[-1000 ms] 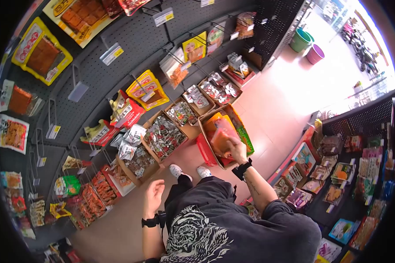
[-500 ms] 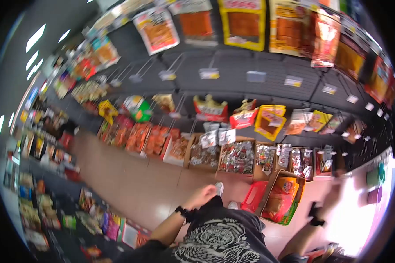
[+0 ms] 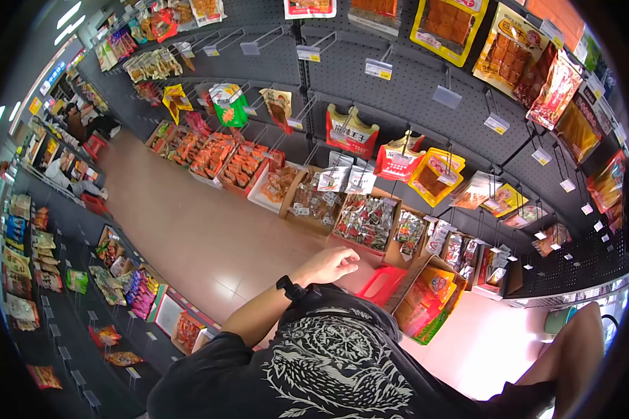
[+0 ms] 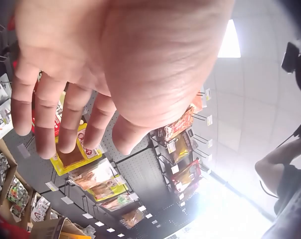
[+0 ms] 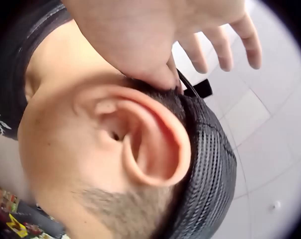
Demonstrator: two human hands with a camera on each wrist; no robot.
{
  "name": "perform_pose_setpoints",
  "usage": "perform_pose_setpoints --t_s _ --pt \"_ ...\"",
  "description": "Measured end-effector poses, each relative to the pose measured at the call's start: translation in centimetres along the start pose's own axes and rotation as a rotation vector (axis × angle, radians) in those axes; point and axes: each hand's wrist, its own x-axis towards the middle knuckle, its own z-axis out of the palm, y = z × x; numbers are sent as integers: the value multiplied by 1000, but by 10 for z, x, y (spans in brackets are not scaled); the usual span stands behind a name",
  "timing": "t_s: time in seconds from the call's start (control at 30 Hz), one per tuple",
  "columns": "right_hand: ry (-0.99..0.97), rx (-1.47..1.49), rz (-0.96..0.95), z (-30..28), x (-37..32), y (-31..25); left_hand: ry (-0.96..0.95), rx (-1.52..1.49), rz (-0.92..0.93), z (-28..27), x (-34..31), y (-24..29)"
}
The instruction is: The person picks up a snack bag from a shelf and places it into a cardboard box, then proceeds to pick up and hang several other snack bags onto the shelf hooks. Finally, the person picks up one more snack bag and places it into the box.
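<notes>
My left hand hovers over the floor in front of my shirt, empty, its fingers loosely bent. In the left wrist view the fingers hang apart, with hanging snack packs behind them. My right hand is raised to my head, and the head view shows only its bent arm at the lower right. Its thumb lies against the hair by the edge of a black ribbed cap, above the ear; three fingers extend loosely. A cardboard box with orange and red packs stands near the left hand.
Beside the box is a red plastic piece. Open boxes of small packets line the foot of a black pegboard shelf with hanging snacks. A second rack stands at left; green bucket at right.
My right hand has left the orange packs in the box and risen to my head. The view has swung left along the aisle. The left hand stays empty in front of me.
</notes>
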Motion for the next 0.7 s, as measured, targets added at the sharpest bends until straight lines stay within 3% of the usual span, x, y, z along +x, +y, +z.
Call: perform_pose_setpoints --t_s 0.2,0.33,0.7 --pt "-39 12 -10 -7 -1 -5 97 -177 -62 8 -20 -30" --pt "-58 19 11 -14 6 -7 105 -100 -86 8 -24 -34" --pt "-112 -37 25 -40 16 -18 -141 -21 -57 25 10 0"
